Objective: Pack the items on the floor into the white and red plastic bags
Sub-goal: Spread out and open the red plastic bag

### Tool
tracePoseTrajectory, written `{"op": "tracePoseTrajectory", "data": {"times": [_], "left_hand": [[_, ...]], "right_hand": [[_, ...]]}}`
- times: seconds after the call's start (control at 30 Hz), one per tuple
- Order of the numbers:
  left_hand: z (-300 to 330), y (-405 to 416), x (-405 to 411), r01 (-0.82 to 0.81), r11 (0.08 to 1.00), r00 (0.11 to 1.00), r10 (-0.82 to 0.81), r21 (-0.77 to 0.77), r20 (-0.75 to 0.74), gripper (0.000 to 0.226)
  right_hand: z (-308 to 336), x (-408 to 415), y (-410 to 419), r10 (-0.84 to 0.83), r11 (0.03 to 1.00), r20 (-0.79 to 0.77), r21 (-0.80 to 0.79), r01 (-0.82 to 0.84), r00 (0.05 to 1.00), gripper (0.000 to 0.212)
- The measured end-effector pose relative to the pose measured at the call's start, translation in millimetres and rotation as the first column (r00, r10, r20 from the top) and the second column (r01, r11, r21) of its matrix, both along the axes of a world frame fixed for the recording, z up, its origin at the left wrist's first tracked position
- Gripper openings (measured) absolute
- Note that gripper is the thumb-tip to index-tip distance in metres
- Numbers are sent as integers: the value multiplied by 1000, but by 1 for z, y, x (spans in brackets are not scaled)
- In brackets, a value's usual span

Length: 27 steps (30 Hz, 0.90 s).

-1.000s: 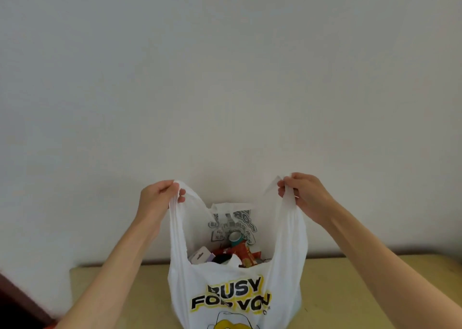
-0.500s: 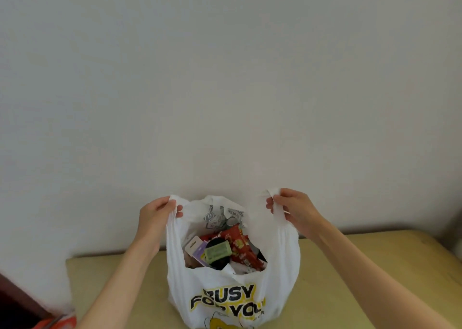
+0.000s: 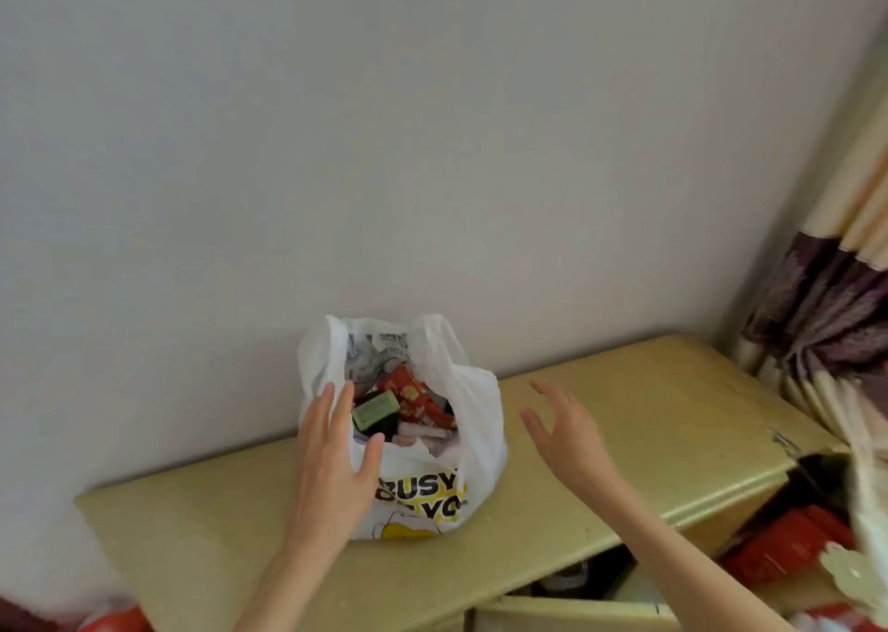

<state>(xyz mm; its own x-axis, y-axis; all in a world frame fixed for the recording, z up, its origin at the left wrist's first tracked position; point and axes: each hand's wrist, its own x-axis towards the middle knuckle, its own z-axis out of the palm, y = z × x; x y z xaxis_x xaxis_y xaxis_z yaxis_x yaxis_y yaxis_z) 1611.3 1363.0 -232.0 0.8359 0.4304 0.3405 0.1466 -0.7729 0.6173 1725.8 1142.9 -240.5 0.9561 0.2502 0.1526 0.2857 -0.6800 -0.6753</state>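
Well, the wall (image 3: 432, 126) fills most of the view, blank and pale; below it runs the yellow cabinet top (image 3: 648, 420), and on that, against the wall, stands the white bag (image 3: 475, 420), upright by itself, mouth gaping, handles poking up loose; it looks full, packed near to the brim, so I judge the white bag's share of the job as good as done; the red bag is another matter: a red shape (image 3: 113, 622) peeks in at the bottom left corner, too cropped to say what it is, and the floor itself is out of sight, so what is left down there I cannot tell. At the right hangs a curtain (image 3: 826, 295), cream over purple; under the cabinet top an open compartment shows something red (image 3: 788, 542), blurred; nothing on the top crowds the bag. Now the hands: left hand (image 3: 331, 458) spread wide in front of the bag's near left side, fingers splayed, gripping nothing, touching or just shy of the plastic, I cannot tell which; right hand (image 3: 562, 434) open too, hovering clear of the bag on its right, empty. Smallest last, inside the bag: red packet (image 3: 408, 391) on top, green box (image 3: 376, 411) just beside it, a dark item beneath.
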Motion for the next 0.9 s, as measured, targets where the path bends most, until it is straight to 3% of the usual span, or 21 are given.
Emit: {"op": "tracePoseTrajectory", "data": {"times": [0.1, 0.2, 0.4, 0.5, 0.6, 0.77, 0.9], "left_hand": [[-30, -31, -10, 201, 967, 977, -187, 155, -102, 57], [-59, -72, -19, 412, 873, 901, -348, 261, -259, 59], [-127, -174, -78, 715, 674, 638, -520, 186, -568, 71], [-142, -230, -111, 825, 550, 499, -603, 128, -622, 83], [-142, -289, -139, 894, 432, 405, -667, 118, -625, 69], [-151, -391, -204, 950, 307, 278, -767, 49, -579, 65], [-151, -480, -281, 960, 276, 202, -813, -55, -547, 89]], "right_hand": [[-29, -51, -46, -28, 985, 8, -168, 29, 1000, 52], [-56, -106, -101, -106, 942, 2, -320, 101, 994, 58], [-101, -237, -208, -378, 870, -142, -394, 298, 915, 64], [-116, -306, -254, -540, 802, -163, -398, 445, 826, 63], [-124, -377, -296, -682, 707, -159, -396, 586, 714, 63], [-129, -503, -358, -857, 515, -181, -362, 777, 483, 67], [-137, -606, -403, -928, 363, -243, -414, 835, 283, 68]]}}
